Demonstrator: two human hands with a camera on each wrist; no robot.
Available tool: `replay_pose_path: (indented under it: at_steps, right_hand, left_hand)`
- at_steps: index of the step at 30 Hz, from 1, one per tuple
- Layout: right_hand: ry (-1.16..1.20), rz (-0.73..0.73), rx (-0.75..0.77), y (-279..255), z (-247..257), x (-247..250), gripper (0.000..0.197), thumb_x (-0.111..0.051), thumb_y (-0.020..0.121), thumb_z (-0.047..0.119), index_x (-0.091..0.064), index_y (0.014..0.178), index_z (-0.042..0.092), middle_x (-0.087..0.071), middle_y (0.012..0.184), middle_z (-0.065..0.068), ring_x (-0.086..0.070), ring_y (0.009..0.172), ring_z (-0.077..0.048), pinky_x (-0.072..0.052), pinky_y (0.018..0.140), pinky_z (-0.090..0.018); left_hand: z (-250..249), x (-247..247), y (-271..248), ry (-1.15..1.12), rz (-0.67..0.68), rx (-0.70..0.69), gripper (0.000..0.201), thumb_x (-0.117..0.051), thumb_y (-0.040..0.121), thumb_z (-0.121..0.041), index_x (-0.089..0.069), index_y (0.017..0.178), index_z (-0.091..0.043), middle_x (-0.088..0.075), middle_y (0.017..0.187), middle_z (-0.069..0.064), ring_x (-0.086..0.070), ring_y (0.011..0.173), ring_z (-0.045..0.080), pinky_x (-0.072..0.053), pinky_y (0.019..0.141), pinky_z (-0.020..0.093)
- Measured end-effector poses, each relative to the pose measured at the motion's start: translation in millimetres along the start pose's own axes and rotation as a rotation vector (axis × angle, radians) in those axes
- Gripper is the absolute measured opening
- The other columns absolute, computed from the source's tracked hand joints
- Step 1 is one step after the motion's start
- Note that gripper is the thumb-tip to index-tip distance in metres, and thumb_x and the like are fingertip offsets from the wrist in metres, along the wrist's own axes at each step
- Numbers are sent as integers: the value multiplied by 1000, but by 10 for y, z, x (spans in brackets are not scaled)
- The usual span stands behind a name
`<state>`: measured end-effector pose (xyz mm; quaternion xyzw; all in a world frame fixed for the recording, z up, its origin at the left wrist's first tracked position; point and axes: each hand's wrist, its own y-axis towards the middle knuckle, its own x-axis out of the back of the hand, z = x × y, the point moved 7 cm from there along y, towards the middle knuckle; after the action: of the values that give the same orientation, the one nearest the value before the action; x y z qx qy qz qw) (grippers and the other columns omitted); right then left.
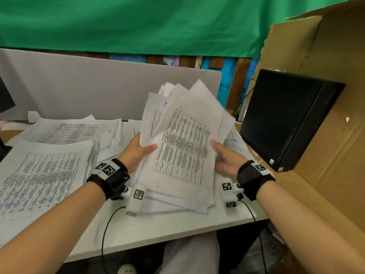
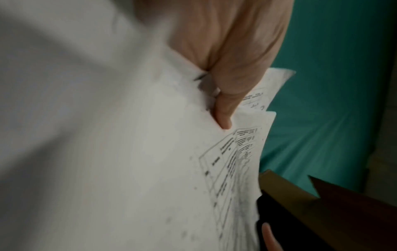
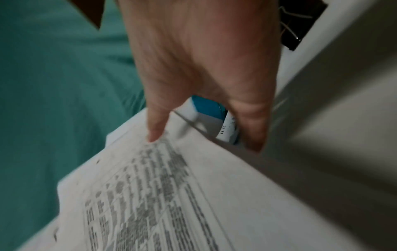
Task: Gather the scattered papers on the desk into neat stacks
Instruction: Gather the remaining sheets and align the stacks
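I hold a thick bundle of printed papers (image 1: 183, 143) tilted up over the white desk (image 1: 177, 224), its sheets fanned out unevenly at the top. My left hand (image 1: 146, 150) grips its left edge, thumb on the front sheet and fingers hidden behind. My right hand (image 1: 219, 153) grips the right edge the same way. In the left wrist view the thumb (image 2: 225, 105) presses on the paper bundle (image 2: 128, 152). In the right wrist view my right hand (image 3: 204, 135) pinches the paper bundle (image 3: 171, 195). A squared stack (image 1: 43, 175) lies at the left, with loose sheets (image 1: 75, 131) behind it.
A black computer tower (image 1: 286, 119) stands close on the right inside a large cardboard box (image 1: 325, 175). A grey partition (image 1: 98, 86) closes the back of the desk, with green cloth above. A black binder clip (image 3: 300, 25) lies by my right wrist. Cables hang from both wrists.
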<state>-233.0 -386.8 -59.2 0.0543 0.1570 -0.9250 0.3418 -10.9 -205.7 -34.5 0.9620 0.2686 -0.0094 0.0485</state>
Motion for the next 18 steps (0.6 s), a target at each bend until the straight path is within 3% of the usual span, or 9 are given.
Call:
replay_pose_path:
  at_steps: [2, 4, 6, 8, 11, 13, 15, 18]
  right_hand:
    - [12, 81, 144, -165, 376, -153, 72, -82, 75, 37, -55, 138, 16, -59, 139, -11, -56, 128, -30, -39, 112, -51]
    - [-58, 93, 320, -373, 823, -339, 75, -84, 66, 36, -57, 133, 16, -62, 136, -9, -60, 124, -27, -42, 110, -50]
    - [-123, 111, 507, -559, 1262, -488, 67, -76, 79, 24, -51, 140, 12, -61, 137, -9, -61, 123, -25, -45, 107, -50]
    - [-263, 162, 632, -735, 1591, -625, 60, -67, 92, 16, -42, 146, 11, -56, 142, -10, -55, 129, -25, -44, 108, -51]
    - [-425, 191, 639, -877, 1789, -686, 63, -67, 91, 28, -42, 147, 14, -55, 143, -8, -53, 131, -25, -42, 108, -54]
    - [-421, 226, 600, -852, 1772, -690, 54, -61, 95, 25, -44, 146, 16, -58, 140, -8, -57, 128, -25, -45, 106, -54]
    - [-364, 258, 547, -780, 1682, -677, 56, -67, 91, 28, -50, 142, 15, -61, 137, -9, -59, 125, -27, -45, 106, -55]
    - [-302, 171, 541, -689, 1581, -752, 60, -74, 83, 20, -54, 138, 8, -62, 134, -13, -59, 125, -28, -41, 111, -50]
  left_hand:
    - [-270, -78, -36, -26, 33, -66, 45, -59, 90, -1, -50, 129, -20, -67, 119, 6, -67, 105, 22, -53, 90, 45]
    - [-581, -155, -44, 11, 57, -149, 42, -62, 88, -5, -53, 128, -17, -68, 114, 1, -68, 102, 17, -54, 91, 41]
    - [-928, -192, -44, 39, 51, -253, 41, -63, 88, -7, -55, 128, -13, -68, 114, -1, -67, 103, 15, -52, 94, 38]
    - [-1260, -203, -50, 5, 65, -348, 35, -64, 87, -9, -59, 120, -16, -68, 114, -2, -66, 108, 16, -52, 95, 36]
    - [-1632, -205, -73, -16, 103, -437, 32, -65, 83, -16, -62, 113, -24, -71, 109, -6, -65, 109, 15, -54, 88, 28]
    - [-1654, -201, -42, -9, 100, -419, 37, -75, 77, -26, -61, 111, -25, -73, 103, -10, -67, 102, 11, -55, 84, 26]
    - [-1543, -257, 7, 48, 107, -370, 47, -80, 67, -36, -62, 110, -26, -73, 102, -11, -68, 100, 8, -54, 88, 26]
    - [-1405, -495, 77, 196, 122, -352, 41, -72, 79, -25, -60, 117, -20, -67, 115, -6, -64, 105, 8, -48, 92, 18]
